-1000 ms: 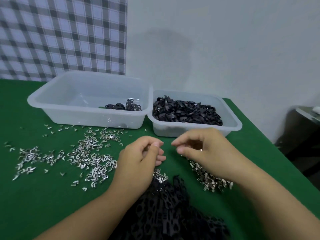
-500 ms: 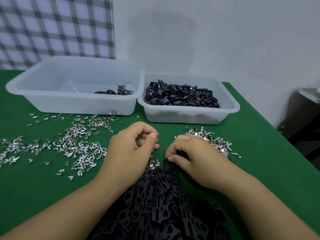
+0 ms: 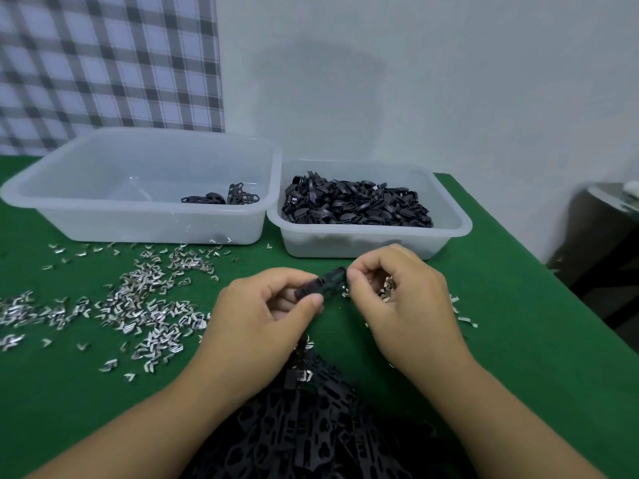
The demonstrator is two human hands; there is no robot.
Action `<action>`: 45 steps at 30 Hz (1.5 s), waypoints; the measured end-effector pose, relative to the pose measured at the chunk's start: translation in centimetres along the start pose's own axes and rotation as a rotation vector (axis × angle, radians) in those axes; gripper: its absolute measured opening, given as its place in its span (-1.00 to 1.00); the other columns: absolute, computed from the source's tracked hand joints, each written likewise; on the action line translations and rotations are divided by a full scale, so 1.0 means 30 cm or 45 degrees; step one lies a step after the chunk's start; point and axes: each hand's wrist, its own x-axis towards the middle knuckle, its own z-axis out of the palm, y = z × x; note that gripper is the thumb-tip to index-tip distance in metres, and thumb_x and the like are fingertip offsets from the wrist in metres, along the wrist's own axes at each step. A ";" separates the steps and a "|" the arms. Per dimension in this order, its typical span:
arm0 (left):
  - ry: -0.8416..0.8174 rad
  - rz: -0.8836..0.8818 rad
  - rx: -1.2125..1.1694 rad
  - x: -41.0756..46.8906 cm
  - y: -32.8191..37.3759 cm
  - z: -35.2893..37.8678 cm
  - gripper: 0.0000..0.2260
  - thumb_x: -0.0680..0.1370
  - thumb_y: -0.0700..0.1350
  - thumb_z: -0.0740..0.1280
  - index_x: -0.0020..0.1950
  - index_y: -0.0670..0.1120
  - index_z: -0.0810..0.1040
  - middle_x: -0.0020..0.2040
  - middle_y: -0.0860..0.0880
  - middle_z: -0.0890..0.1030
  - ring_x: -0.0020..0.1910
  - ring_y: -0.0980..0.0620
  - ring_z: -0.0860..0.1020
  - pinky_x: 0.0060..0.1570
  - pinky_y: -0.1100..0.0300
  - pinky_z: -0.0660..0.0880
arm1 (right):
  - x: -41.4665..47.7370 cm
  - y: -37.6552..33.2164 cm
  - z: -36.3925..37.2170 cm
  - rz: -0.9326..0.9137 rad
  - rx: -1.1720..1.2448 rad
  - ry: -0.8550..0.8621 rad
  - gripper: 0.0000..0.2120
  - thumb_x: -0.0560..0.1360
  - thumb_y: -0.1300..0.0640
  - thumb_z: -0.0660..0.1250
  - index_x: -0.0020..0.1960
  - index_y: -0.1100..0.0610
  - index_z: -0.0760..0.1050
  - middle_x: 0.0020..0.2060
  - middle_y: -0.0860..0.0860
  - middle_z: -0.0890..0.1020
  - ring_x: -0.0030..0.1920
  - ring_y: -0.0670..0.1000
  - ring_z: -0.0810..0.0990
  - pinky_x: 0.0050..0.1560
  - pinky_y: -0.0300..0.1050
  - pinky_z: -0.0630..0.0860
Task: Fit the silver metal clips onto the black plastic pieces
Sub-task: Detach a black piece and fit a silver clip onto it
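A black plastic piece (image 3: 323, 283) is held just above the green table between both hands. My left hand (image 3: 262, 316) pinches its near end with thumb and fingers. My right hand (image 3: 397, 299) grips its far end with the fingertips, and several silver clips (image 3: 388, 286) show inside its curled palm. A heap of black plastic pieces (image 3: 311, 430) lies on the table right in front of me, under my forearms. Loose silver metal clips (image 3: 145, 305) are scattered over the table to the left.
Two translucent tubs stand at the back: the left tub (image 3: 138, 223) holds a few black pieces, the right tub (image 3: 363, 243) is heaped with them. More clips (image 3: 463, 318) lie by my right hand. The table edge (image 3: 539, 264) runs along the right, a wall behind.
My right hand rose off the black heap with a plastic piece, and my left hand took hold of its other end. The piece is now held up between both hands.
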 end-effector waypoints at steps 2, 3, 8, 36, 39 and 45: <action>0.037 -0.048 -0.130 0.008 -0.012 -0.005 -0.78 0.46 -0.32 0.39 -0.15 0.02 0.65 -0.29 -0.12 0.67 -0.33 0.11 0.64 -0.24 0.32 0.58 | 0.014 0.015 -0.023 0.112 0.149 0.074 -0.87 0.47 0.16 0.34 -0.25 0.02 0.55 -0.41 -0.06 0.54 -0.42 -0.15 0.43 -0.41 -0.35 0.33; 0.052 -0.065 -0.162 0.012 -0.018 -0.006 -0.77 0.49 -0.32 0.36 -0.12 0.02 0.65 -0.30 -0.12 0.66 -0.32 0.08 0.66 -0.24 0.29 0.59 | 0.024 0.027 -0.039 0.167 0.192 0.116 -0.86 0.47 0.17 0.34 -0.24 0.00 0.56 -0.42 -0.05 0.54 -0.44 -0.17 0.42 -0.43 -0.36 0.34; 0.078 -0.111 -0.203 0.018 -0.033 -0.011 -0.74 0.55 -0.28 0.27 -0.03 0.07 0.62 -0.37 0.03 0.62 -0.33 0.08 0.64 -0.26 0.31 0.57 | 0.060 0.065 -0.067 0.256 -0.088 -0.219 -0.84 0.48 0.17 0.34 -0.09 -0.06 0.63 -0.29 -0.21 0.55 -0.33 -0.34 0.46 -0.34 -0.54 0.35; 0.113 -0.141 -0.182 0.019 -0.042 -0.015 -0.71 0.56 -0.24 0.26 -0.09 0.14 0.64 -0.37 0.05 0.62 -0.31 0.08 0.64 -0.24 0.24 0.57 | 0.099 0.040 -0.041 0.131 -0.383 -0.551 -0.89 0.44 0.07 0.39 -0.27 0.01 0.54 -0.31 -0.14 0.59 -0.34 -0.21 0.50 -0.40 -0.43 0.37; 0.115 -0.139 -0.180 0.018 -0.039 -0.015 -0.72 0.56 -0.24 0.26 -0.09 0.14 0.64 -0.37 0.05 0.62 -0.32 0.09 0.63 -0.25 0.27 0.57 | 0.094 0.028 -0.034 0.107 -0.455 -0.594 -0.93 0.42 0.08 0.40 -0.23 0.03 0.57 -0.29 -0.12 0.59 -0.27 -0.17 0.52 -0.28 -0.32 0.45; 0.121 -0.141 -0.165 0.018 -0.036 -0.013 -0.73 0.56 -0.25 0.26 -0.07 0.11 0.64 -0.39 0.07 0.61 -0.33 0.10 0.63 -0.24 0.24 0.59 | 0.096 0.016 -0.008 -0.075 -0.707 -0.571 -0.90 0.46 0.15 0.28 -0.15 0.04 0.58 -0.17 -0.03 0.60 -0.05 0.01 0.49 -0.01 -0.06 0.48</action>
